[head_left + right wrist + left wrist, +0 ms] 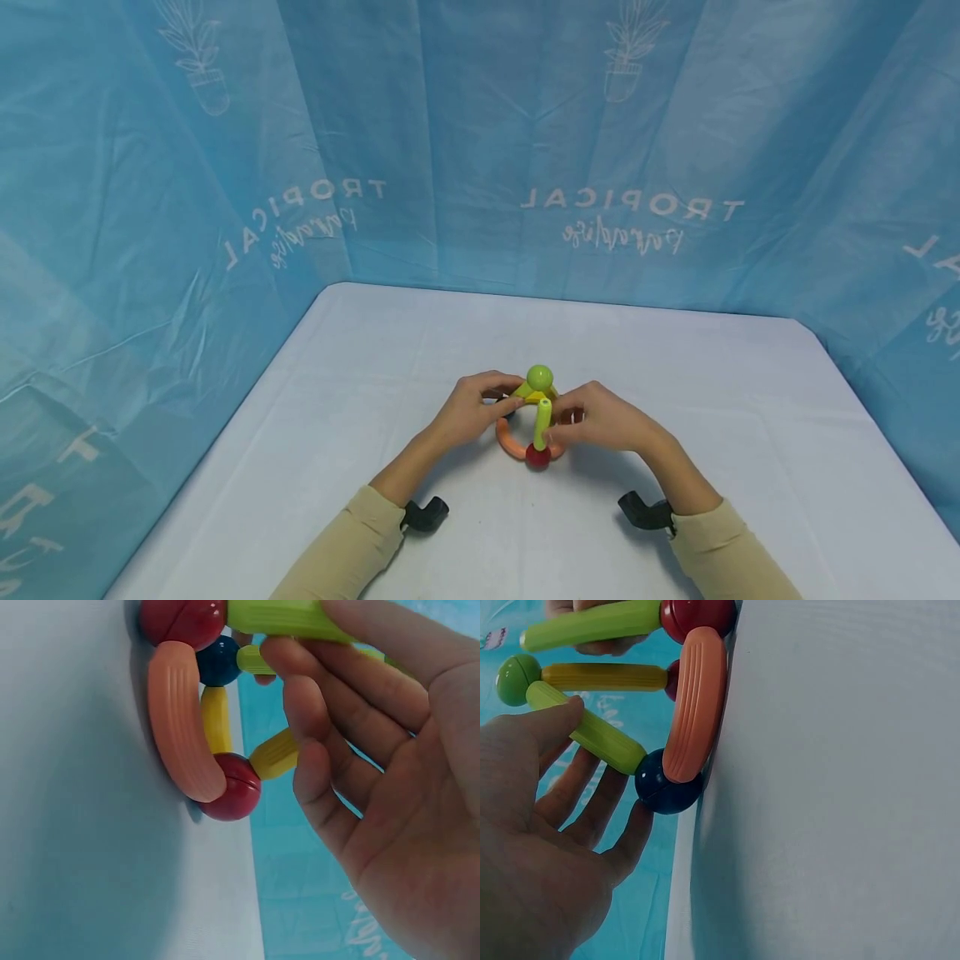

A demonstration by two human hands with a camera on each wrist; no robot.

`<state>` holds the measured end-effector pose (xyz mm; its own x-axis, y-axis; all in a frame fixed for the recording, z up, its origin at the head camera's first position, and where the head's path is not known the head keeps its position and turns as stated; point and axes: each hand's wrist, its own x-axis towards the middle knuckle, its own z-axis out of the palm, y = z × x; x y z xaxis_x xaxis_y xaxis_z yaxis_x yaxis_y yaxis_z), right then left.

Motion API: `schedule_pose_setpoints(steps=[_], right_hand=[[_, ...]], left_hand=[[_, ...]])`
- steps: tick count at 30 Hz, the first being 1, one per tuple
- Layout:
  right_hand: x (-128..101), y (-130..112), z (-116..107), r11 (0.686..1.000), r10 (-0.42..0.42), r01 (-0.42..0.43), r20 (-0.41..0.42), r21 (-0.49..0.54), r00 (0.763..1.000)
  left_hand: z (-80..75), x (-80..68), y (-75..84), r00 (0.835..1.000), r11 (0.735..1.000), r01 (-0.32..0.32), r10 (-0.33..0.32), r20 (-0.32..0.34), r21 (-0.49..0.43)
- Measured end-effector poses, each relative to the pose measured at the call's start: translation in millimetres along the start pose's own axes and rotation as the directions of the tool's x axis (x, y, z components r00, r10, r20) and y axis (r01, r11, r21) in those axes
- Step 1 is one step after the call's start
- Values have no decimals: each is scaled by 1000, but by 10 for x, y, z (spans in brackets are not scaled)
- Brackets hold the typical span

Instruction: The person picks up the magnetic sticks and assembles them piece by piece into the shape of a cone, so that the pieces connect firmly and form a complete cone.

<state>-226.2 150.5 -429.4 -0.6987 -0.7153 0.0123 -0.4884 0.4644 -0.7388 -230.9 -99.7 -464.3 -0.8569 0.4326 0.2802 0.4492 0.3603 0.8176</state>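
A toy frame of balls and rods stands on the white table. Its base has curved orange rods (695,705), a dark blue ball (664,787) and red balls (236,791). Slanted rods rise to a light green ball (539,377) at the top. My left hand (474,407) grips the yellow-green rod (607,742) above the blue ball, thumb in front and fingers behind. From the front red ball (537,457), a lime rod (543,423) stands up with its upper end free. My right hand (603,417) pinches this rod between thumb and fingers.
A white cloth covers the table (420,350). Blue printed curtains (480,142) hang behind it and at both sides. Black wrist mounts (426,515) stick out below the beige sleeves (348,542).
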Motion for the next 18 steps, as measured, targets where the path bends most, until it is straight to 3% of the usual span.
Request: schedule_pose_setpoints(steps=[11, 18], right_hand=[[27, 13, 39, 1000, 18, -17, -62, 11, 998], [28, 3, 40, 1000, 25, -25, -60, 7, 998]], left_hand=[[0, 6, -2, 1000, 1000, -1, 1, 8, -1], [-1, 2, 4, 1000, 1000, -7, 7, 10, -9]])
